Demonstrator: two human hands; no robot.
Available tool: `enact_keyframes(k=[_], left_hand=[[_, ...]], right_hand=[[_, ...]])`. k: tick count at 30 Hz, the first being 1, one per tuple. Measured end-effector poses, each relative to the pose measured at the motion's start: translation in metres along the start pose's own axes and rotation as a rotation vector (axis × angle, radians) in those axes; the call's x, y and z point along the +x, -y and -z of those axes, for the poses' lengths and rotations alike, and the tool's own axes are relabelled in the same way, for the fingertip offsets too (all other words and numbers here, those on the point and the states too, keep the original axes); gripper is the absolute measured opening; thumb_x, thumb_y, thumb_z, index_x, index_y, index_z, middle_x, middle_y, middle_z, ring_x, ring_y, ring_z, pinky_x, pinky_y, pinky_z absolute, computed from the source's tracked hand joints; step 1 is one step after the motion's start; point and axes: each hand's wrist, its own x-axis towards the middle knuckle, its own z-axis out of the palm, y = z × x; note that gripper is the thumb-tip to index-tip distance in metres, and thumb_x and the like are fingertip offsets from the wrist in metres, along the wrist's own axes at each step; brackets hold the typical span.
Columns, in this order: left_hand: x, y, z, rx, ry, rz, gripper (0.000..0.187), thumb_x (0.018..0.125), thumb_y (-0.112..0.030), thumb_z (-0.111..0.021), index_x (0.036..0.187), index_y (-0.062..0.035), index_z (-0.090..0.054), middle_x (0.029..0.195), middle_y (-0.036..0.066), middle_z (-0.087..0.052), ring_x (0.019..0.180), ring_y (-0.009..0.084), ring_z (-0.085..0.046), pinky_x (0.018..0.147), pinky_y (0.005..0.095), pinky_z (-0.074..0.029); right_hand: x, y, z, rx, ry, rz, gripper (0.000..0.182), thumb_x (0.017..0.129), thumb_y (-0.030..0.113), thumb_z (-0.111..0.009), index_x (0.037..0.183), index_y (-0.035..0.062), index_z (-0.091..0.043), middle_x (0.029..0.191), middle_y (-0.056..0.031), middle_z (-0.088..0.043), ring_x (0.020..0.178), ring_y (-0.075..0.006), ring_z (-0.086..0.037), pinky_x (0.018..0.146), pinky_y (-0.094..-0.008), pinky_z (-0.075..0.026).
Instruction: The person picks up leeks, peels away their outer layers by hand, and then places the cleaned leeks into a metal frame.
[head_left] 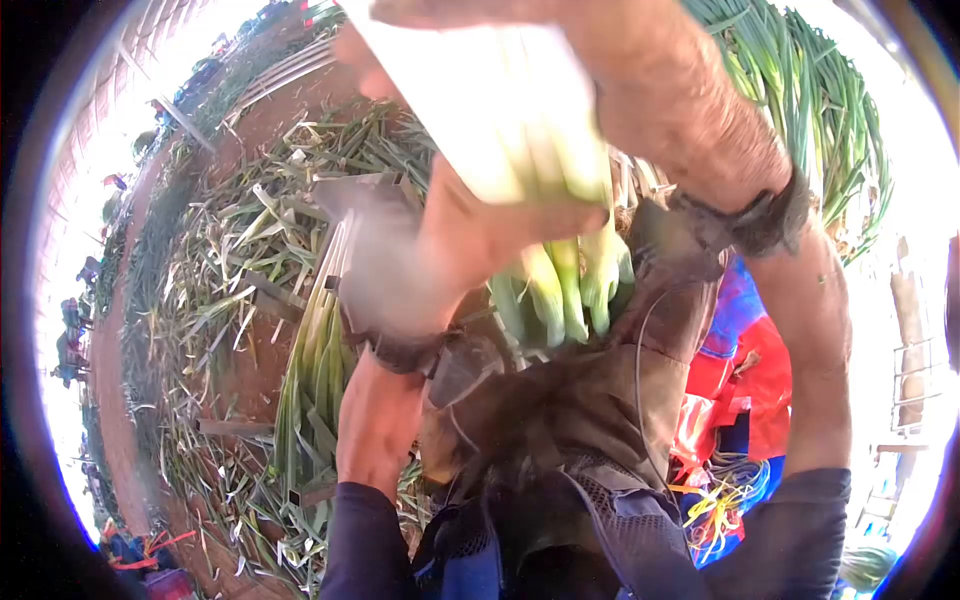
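**Bundle of long green onions raised in front of you**

Your left hand is curled snugly around the bundle, which is above your lap, pale shafts upward and green parts showing below. Your right hand crosses its top; blur and the view's edge hide its fingers, so you cannot tell its grip. Best to hold the stalks parallel, firm without crushing, and clear of the loose leaves littering the ground at left.

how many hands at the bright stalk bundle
2: left hand at the lower part of the stalk bundle, right hand at its upper part, partly out of frame. Some fingers are hidden.
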Motion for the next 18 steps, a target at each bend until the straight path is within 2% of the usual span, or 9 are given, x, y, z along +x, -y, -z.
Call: enact_keyframes(k=[3, 4, 5, 6, 7, 13, 16, 18], left_hand=[[0.01, -0.039, -0.005, 0.17, -0.071, -0.088, 0.035, 0.07, 0.006, -0.083, 0.102, 0.0005, -0.069, 0.091, 0.008, -0.071, 0.082, 0.0176, -0.069, 0.072, 0.031, -0.057], [0.014, -0.037, 0.004, 0.396, -0.03, -0.287, 0.025, 0.084, -0.015, -0.07, 0.107, -0.0054, -0.07, 0.097, 0.01, -0.072, 0.091, 0.0215, -0.07, 0.081, 0.0349, -0.058], [0.021, -0.037, 0.019, 0.624, 0.01, -0.485, 0.032, 0.098, -0.036, -0.056, 0.112, -0.0113, -0.072, 0.104, 0.012, -0.073, 0.101, 0.0253, -0.071, 0.09, 0.0388, -0.059], [0.025, -0.061, 0.036, 1.345, 0.021, -0.721, 0.037, 0.093, -0.037, -0.063, 0.113, -0.0064, -0.07, 0.103, 0.013, -0.073, 0.091, 0.0247, -0.072, 0.085, 0.0354, -0.06], [0.026, -0.071, 0.039, 1.368, 0.016, -0.722, 0.037, 0.093, -0.037, -0.063, 0.113, -0.0064, -0.07, 0.103, 0.013, -0.073, 0.091, 0.0247, -0.072, 0.085, 0.0354, -0.06], [0.021, -0.201, 0.005, 0.815, -0.103, -0.591, 0.032, 0.081, -0.024, -0.074, 0.098, 0.0024, -0.069, 0.088, 0.013, -0.072, 0.08, 0.0247, -0.071, 0.085, 0.0344, -0.058], [-0.004, -0.241, 0.015, 0.968, -0.148, -0.502, 0.035, 0.081, -0.028, -0.076, 0.096, 0.0026, -0.068, 0.09, 0.017, -0.071, 0.08, 0.0253, -0.071, 0.082, 0.0374, -0.059], [-0.016, -0.258, 0.012, 1.362, -0.541, -0.48, 0.041, 0.081, -0.034, -0.077, 0.101, 0.0006, -0.068, 0.094, 0.02, -0.071, 0.085, 0.0275, -0.07, 0.085, 0.042, -0.057]], right_hand=[[0.009, 0.011, 0.022, 0.044, -0.06, -0.055, 0.041, 0.092, 0.028, -0.068, 0.123, 0.0019, -0.062, 0.103, -0.0162, -0.069, 0.093, -0.02, -0.069, 0.081, -0.0364, -0.059], [0.013, 0.014, 0.03, 0.062, -0.076, -0.084, 0.041, 0.092, 0.028, -0.068, 0.123, 0.0019, -0.062, 0.104, -0.0162, -0.069, 0.094, -0.0201, -0.069, 0.081, -0.0365, -0.058], [0.019, 0.013, 0.037, 0.089, -0.094, -0.114, 0.042, 0.092, 0.028, -0.068, 0.123, 0.0018, -0.061, 0.105, -0.0163, -0.068, 0.095, -0.0202, -0.068, 0.082, -0.0366, -0.058], [0.026, 0.01, 0.043, 0.12, -0.107, -0.139, 0.042, 0.092, 0.028, -0.068, 0.124, 0.0017, -0.061, 0.106, -0.0163, -0.068, 0.096, -0.0203, -0.068, 0.083, -0.0368, -0.058], [0.032, 0.009, 0.048, 0.15, -0.118, -0.142, 0.043, 0.092, 0.029, -0.068, 0.124, 0.0016, -0.061, 0.107, -0.0163, -0.068, 0.097, -0.0205, -0.068, 0.083, -0.0369, -0.058], [0.074, -0.002, 0.047, 0.374, -0.085, -0.105, 0.046, 0.092, 0.031, -0.067, 0.126, 0.0012, -0.059, 0.112, -0.0166, -0.066, 0.102, -0.0212, -0.066, 0.088, -0.0377, -0.056], [0.091, -0.008, 0.031, 0.526, -0.035, -0.058, 0.047, 0.092, 0.032, -0.067, 0.127, 0.0009, -0.059, 0.115, -0.0167, -0.065, 0.105, -0.0216, -0.065, 0.09, -0.0382, -0.055], [0.106, -0.015, 0.016, 0.626, 0.0, -0.049, 0.048, 0.092, 0.032, -0.067, 0.128, 0.0008, -0.058, 0.117, -0.0167, -0.064, 0.107, -0.0218, -0.065, 0.091, -0.0384, -0.055]])
